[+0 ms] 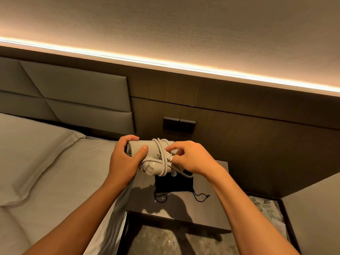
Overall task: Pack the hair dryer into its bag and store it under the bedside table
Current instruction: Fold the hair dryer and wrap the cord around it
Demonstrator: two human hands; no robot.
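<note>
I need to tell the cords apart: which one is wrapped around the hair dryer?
The pale power cord, coiled round the hair dryer held in both hands. The dark drawstrings belong to the black bag lying on the bedside table.

A padded headboard (pixel 73 92) backs the white bed (pixel 46 162), beneath a glowing light strip (pixel 165 64) and dark wall switches (pixel 179 124).

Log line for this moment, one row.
stage: cord wrapping | left hand: gripping hair dryer | right hand: pinching cord | bag: empty-looking, on bedside table
</note>
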